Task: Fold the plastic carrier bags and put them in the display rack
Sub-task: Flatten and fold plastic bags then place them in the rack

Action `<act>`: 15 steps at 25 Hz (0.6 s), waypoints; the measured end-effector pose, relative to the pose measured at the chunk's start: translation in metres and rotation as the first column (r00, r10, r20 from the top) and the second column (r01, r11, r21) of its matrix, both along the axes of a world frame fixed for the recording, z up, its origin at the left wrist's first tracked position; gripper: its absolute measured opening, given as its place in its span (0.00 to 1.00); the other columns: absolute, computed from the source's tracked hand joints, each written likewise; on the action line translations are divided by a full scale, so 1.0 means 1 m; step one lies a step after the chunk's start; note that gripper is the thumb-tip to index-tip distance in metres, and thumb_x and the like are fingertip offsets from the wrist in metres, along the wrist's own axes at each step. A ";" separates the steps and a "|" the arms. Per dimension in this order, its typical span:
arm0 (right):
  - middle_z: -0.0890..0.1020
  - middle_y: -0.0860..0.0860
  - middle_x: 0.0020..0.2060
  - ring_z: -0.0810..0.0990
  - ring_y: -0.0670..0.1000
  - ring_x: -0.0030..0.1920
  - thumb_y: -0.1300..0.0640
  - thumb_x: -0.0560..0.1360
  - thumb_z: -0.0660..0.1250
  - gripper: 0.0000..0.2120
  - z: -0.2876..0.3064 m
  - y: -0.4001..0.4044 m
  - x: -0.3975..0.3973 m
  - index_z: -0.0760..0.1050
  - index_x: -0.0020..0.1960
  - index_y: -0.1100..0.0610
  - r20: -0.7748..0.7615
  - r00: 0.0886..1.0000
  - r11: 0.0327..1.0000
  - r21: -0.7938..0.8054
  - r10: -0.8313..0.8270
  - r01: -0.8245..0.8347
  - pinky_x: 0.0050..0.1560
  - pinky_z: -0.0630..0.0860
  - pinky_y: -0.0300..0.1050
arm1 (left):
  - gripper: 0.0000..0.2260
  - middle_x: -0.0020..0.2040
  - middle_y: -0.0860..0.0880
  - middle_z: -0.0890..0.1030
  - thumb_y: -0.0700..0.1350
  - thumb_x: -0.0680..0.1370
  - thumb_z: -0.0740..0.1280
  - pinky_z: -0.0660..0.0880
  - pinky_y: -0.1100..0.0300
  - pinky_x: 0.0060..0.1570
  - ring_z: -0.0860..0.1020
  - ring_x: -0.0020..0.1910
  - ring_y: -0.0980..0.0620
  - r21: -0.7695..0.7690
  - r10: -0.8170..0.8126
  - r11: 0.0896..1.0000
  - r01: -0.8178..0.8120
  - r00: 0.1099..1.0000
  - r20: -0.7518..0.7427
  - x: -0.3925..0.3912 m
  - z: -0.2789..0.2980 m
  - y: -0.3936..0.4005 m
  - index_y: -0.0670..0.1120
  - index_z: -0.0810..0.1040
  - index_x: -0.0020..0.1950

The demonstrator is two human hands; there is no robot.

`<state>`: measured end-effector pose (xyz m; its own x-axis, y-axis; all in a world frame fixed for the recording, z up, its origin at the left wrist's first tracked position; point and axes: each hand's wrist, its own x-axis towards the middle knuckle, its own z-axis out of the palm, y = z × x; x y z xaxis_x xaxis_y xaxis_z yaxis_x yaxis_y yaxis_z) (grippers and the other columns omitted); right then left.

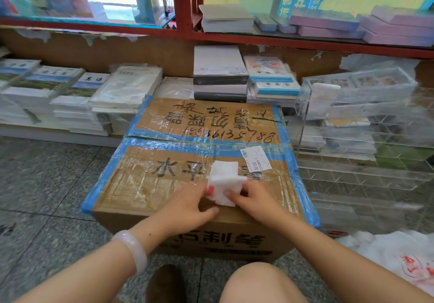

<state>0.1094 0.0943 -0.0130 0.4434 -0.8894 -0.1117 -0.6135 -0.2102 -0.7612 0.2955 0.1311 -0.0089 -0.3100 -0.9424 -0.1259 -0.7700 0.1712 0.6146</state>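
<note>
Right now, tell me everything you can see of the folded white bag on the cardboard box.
The folded white bag is a small, thick, roughly square packet of thin plastic, white with a red printed patch at its left edge. It lies on the taped top of the cardboard box, near the front edge, just below a white shipping label. Both hands are on it: the left hand pinches its left side and the right hand presses fingers on its lower right. Its upper half looks slightly raised, the fold not yet flattened.

A speckled grey stone floor (47,185) fills the lower left of the frame. Across the top runs a red-framed shelf (183,4) with glass boards, brightly lit at upper left. Below it, stacked books (70,96) line a low brown wall (145,51).
</note>
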 end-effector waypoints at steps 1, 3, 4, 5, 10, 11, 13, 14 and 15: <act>0.81 0.52 0.36 0.76 0.47 0.35 0.53 0.77 0.65 0.08 0.002 -0.003 0.005 0.78 0.44 0.55 0.032 0.996 0.993 0.089 -0.084 0.081 0.38 0.72 0.44 | 0.12 0.50 0.63 0.73 0.51 0.78 0.64 0.68 0.73 0.40 0.73 0.46 0.63 0.107 0.124 0.989 -0.107 0.977 -0.173 -0.006 0.002 -0.001 0.57 0.66 0.59; 0.80 0.50 0.39 0.76 0.46 0.34 0.55 0.77 0.65 0.05 0.005 -0.007 0.017 0.76 0.51 0.55 0.079 0.970 0.953 0.219 -0.230 0.209 0.36 0.74 0.43 | 0.12 0.47 0.58 0.76 0.51 0.79 0.62 0.68 0.71 0.34 0.76 0.42 0.63 0.243 0.394 0.915 -0.322 0.842 -0.368 -0.011 -0.002 -0.010 0.53 0.66 0.61; 0.79 0.51 0.38 0.76 0.46 0.32 0.56 0.78 0.64 0.06 0.005 -0.008 0.022 0.73 0.55 0.54 0.120 0.945 0.917 0.305 -0.304 0.257 0.31 0.73 0.40 | 0.09 0.45 0.56 0.77 0.50 0.80 0.61 0.68 0.67 0.34 0.76 0.41 0.60 0.258 0.472 0.879 -0.400 0.803 -0.363 -0.013 -0.002 -0.015 0.51 0.68 0.59; 0.79 0.52 0.37 0.76 0.45 0.28 0.58 0.78 0.63 0.07 0.005 -0.006 0.026 0.70 0.56 0.54 0.162 0.914 0.872 0.400 -0.372 0.284 0.27 0.72 0.38 | 0.06 0.42 0.54 0.77 0.48 0.80 0.60 0.68 0.65 0.34 0.76 0.41 0.57 0.245 0.515 0.856 -0.456 0.793 -0.324 -0.015 -0.003 -0.019 0.49 0.70 0.55; 0.78 0.51 0.41 0.76 0.47 0.34 0.58 0.78 0.64 0.15 0.007 0.003 0.025 0.65 0.63 0.56 0.075 0.839 0.819 0.279 -0.538 0.501 0.34 0.74 0.42 | 0.09 0.35 0.55 0.74 0.46 0.79 0.62 0.66 0.64 0.33 0.72 0.35 0.57 0.053 0.511 0.859 -0.508 0.856 -0.073 -0.020 -0.006 -0.027 0.51 0.71 0.39; 0.77 0.50 0.48 0.76 0.48 0.42 0.58 0.77 0.64 0.19 0.004 0.004 0.021 0.64 0.67 0.54 0.004 0.859 0.859 0.034 -0.512 0.511 0.40 0.74 0.43 | 0.08 0.34 0.55 0.74 0.47 0.79 0.62 0.66 0.63 0.32 0.72 0.34 0.57 0.035 0.503 0.864 -0.501 0.863 -0.043 -0.021 -0.007 -0.027 0.51 0.73 0.39; 0.74 0.52 0.60 0.75 0.52 0.57 0.60 0.77 0.62 0.20 0.002 0.004 0.017 0.67 0.69 0.54 -0.031 0.934 0.830 -0.470 -0.356 0.300 0.53 0.74 0.46 | 0.08 0.33 0.55 0.75 0.48 0.78 0.63 0.64 0.62 0.31 0.73 0.35 0.54 0.008 0.500 0.866 -0.500 0.866 -0.027 -0.022 -0.007 -0.028 0.51 0.74 0.39; 0.73 0.55 0.65 0.73 0.55 0.63 0.59 0.77 0.60 0.19 -0.002 0.000 0.019 0.69 0.68 0.56 -0.104 0.971 0.799 -0.590 -0.217 0.116 0.61 0.72 0.52 | 0.08 0.32 0.55 0.75 0.47 0.78 0.64 0.63 0.62 0.31 0.73 0.35 0.54 -0.007 0.496 0.868 -0.497 0.868 -0.029 -0.022 -0.007 -0.028 0.51 0.73 0.39; 0.70 0.56 0.69 0.68 0.56 0.69 0.55 0.79 0.54 0.21 -0.004 -0.002 0.022 0.68 0.70 0.56 -0.226 0.972 0.804 -0.590 -0.066 -0.082 0.69 0.64 0.55 | 0.09 0.31 0.56 0.75 0.47 0.78 0.63 0.63 0.62 0.30 0.73 0.34 0.55 -0.019 0.493 0.870 -0.494 0.869 -0.036 -0.022 -0.007 -0.029 0.52 0.73 0.37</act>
